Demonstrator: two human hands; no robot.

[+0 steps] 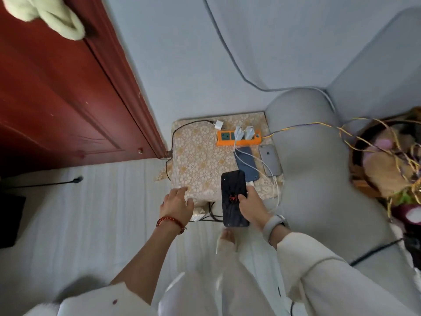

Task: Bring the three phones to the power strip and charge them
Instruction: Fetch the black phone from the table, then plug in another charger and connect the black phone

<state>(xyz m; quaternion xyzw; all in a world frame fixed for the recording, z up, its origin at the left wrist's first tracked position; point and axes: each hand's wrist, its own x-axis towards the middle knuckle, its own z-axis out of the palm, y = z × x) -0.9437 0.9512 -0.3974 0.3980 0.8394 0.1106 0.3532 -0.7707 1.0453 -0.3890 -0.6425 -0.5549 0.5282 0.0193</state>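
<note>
An orange power strip [227, 139] lies at the back of a small table covered with a patterned cloth [196, 160]. Two white chargers [243, 132] are plugged into it. A dark blue phone [246, 163] and a grey phone [270, 160] lie face down in front of the strip with white cables [274, 185] running to them. My right hand [251, 208] holds a black phone with a red spider mark [233, 198] above the table's front edge. My left hand [176, 205] hovers open at the table's front left corner. A third white charger [219, 125] lies behind the strip with a black cable [180, 130].
A red-brown door [57, 99] stands at the left. A grey padded sofa [314, 167] borders the table on the right, with a basket of things [387, 163] and tangled yellow wire on it. A black cable plug [77, 180] lies on the pale floor.
</note>
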